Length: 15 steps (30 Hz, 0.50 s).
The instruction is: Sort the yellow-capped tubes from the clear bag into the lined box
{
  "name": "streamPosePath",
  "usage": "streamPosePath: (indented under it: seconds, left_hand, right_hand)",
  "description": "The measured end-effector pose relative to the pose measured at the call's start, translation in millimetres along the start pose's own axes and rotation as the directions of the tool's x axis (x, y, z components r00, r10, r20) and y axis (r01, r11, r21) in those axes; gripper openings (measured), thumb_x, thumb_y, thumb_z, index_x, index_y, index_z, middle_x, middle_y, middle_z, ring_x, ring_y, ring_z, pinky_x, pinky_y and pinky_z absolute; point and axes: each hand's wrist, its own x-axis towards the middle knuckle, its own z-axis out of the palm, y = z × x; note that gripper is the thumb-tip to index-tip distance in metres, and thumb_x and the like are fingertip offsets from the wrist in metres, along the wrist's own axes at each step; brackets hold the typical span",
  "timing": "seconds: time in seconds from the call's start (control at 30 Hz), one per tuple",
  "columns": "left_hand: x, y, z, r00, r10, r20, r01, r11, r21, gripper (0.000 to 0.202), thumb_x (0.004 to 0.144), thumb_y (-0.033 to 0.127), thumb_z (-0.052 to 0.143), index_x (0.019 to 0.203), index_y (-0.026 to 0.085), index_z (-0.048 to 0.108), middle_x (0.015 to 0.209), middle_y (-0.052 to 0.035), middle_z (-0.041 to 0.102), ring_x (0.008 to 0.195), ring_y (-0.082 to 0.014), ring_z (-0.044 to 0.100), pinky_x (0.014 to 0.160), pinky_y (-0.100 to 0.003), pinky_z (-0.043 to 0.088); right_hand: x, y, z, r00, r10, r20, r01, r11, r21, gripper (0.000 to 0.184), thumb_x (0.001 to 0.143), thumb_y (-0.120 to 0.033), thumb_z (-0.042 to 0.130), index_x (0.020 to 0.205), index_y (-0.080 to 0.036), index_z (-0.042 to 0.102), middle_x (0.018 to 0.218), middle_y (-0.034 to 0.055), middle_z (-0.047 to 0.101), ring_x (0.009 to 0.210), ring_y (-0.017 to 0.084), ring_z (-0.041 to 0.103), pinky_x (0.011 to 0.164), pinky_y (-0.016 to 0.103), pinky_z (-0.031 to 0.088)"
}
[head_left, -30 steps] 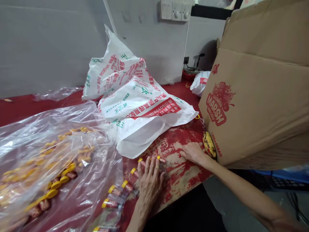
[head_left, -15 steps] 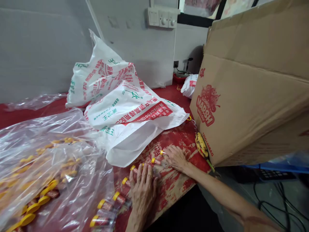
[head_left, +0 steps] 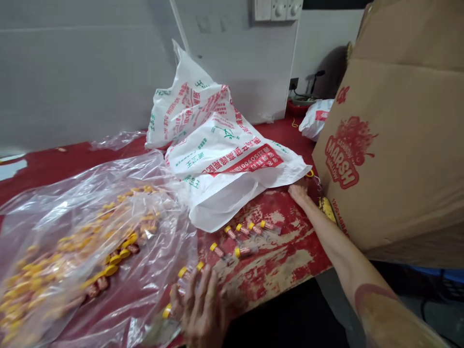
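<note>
My left hand (head_left: 205, 304) is at the table's front edge, fingers stretched out and apart over several small clear tubes with yellow caps (head_left: 184, 273). More of these tubes (head_left: 255, 229) lie loose between my hands, with red-brown labels or contents. My right hand (head_left: 299, 191) reaches to the right edge of the white printed sack (head_left: 221, 145); its fingertips are hard to make out there. A large clear plastic bag (head_left: 145, 270) holds many yellow-capped pieces on the left.
The red, worn tabletop (head_left: 290, 263) runs back to a grey wall. A big cardboard box (head_left: 398, 159) stands at the right, with a spotted banana (head_left: 328, 209) against its base. A smaller white bag (head_left: 314, 120) sits behind it.
My right hand has moved away from the tubes, back to the sack's edge. My left hand has shifted left and nearer, onto other tubes. The view has turned left and down.
</note>
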Motion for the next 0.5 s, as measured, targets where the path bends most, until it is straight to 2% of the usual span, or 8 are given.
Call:
streamPosePath:
  seconds: [0.1, 0.2, 0.33, 0.4, 0.5]
  left_hand:
    - [-27.0, -23.3, -14.2, 0.990, -0.140, 0.003, 0.138, 0.983, 0.121, 0.061, 0.087, 0.015, 0.058, 0.143, 0.024, 0.037, 0.128, -0.0153, 0.057, 0.132, -0.0309, 0.040, 0.110, -0.061, 0.024]
    - [-42.9, -37.5, -11.7, 0.975, -0.221, 0.021, 0.216, 0.966, 0.139, 0.060, 0.088, 0.016, 0.056, 0.144, 0.022, 0.035, 0.129, -0.0173, 0.055, 0.131, -0.0324, 0.040, 0.108, -0.060, 0.028]
    - [-37.3, -35.3, 6.4, 0.966, -0.247, 0.083, 0.246, 0.969, 0.015, 0.059, 0.090, 0.018, 0.053, 0.145, 0.018, 0.031, 0.134, -0.0186, 0.050, 0.129, -0.0316, 0.041, 0.106, -0.054, 0.037]
    - [-28.5, -31.1, 15.5, 0.966, -0.246, 0.076, 0.248, 0.968, -0.023, 0.059, 0.090, 0.018, 0.053, 0.145, 0.018, 0.030, 0.135, -0.0184, 0.049, 0.129, -0.0316, 0.042, 0.105, -0.053, 0.038]
    - [-18.9, -27.7, 22.5, 0.969, -0.243, 0.040, 0.245, 0.967, -0.068, 0.060, 0.090, 0.016, 0.054, 0.145, 0.019, 0.031, 0.135, -0.0170, 0.049, 0.130, -0.0309, 0.041, 0.105, -0.051, 0.038]
  right_hand:
    - [-15.8, -4.3, -1.8, 0.994, -0.074, 0.079, 0.076, 0.997, -0.025, 0.040, 0.087, -0.014, 0.037, 0.119, -0.005, 0.059, 0.113, 0.0242, 0.060, 0.106, 0.029, 0.053, 0.085, 0.036, 0.036]
    - [-45.0, -3.7, -16.1, 0.974, -0.159, 0.162, 0.168, 0.985, -0.047, 0.038, 0.092, -0.027, 0.035, 0.111, -0.011, 0.064, 0.105, 0.0189, 0.065, 0.096, 0.025, 0.059, 0.077, 0.030, 0.038]
    - [-84.9, 3.7, -47.1, 0.926, -0.240, 0.293, 0.272, 0.960, -0.072, 0.040, 0.091, -0.039, 0.037, 0.086, -0.020, 0.072, 0.089, 0.0105, 0.070, 0.082, 0.023, 0.064, 0.066, 0.028, 0.037]
    - [-101.3, 5.0, -58.2, 0.902, -0.247, 0.353, 0.318, 0.935, -0.159, 0.040, 0.089, -0.039, 0.039, 0.078, -0.019, 0.073, 0.085, 0.0120, 0.071, 0.081, 0.025, 0.066, 0.064, 0.029, 0.038]
    - [-119.4, 0.8, -60.8, 0.884, -0.235, 0.404, 0.368, 0.882, -0.293, 0.043, 0.090, -0.038, 0.039, 0.078, -0.015, 0.074, 0.085, 0.0177, 0.071, 0.081, 0.030, 0.068, 0.064, 0.032, 0.040]
